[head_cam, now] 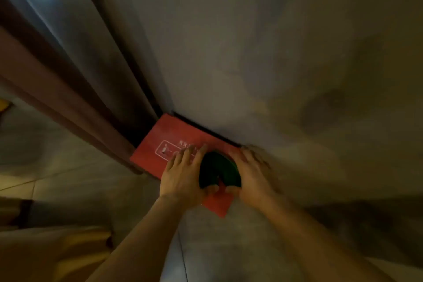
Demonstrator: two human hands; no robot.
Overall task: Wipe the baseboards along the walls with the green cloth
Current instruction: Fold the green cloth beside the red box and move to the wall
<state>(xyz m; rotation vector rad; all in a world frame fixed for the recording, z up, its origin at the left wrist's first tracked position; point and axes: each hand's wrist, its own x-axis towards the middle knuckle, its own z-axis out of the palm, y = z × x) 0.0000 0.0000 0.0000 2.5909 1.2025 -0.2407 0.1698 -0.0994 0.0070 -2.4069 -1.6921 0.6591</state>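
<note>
A bunched green cloth (pixel 218 170) lies on top of a flat red box (pixel 164 144) that stands on the floor against the wall. My left hand (pixel 183 175) and my right hand (pixel 250 173) cup the cloth from either side, thumbs nearly meeting at its near edge. A dark baseboard strip (pixel 206 129) runs along the foot of the grey wall just behind the box. The picture is dim and blurred.
A brown door frame (pixel 68 98) and a grey door (pixel 75 41) rise at the left of the box. The grey wall (pixel 274 52) fills the right side. Tiled floor (pixel 68 167) spreads at the left and beneath my arms.
</note>
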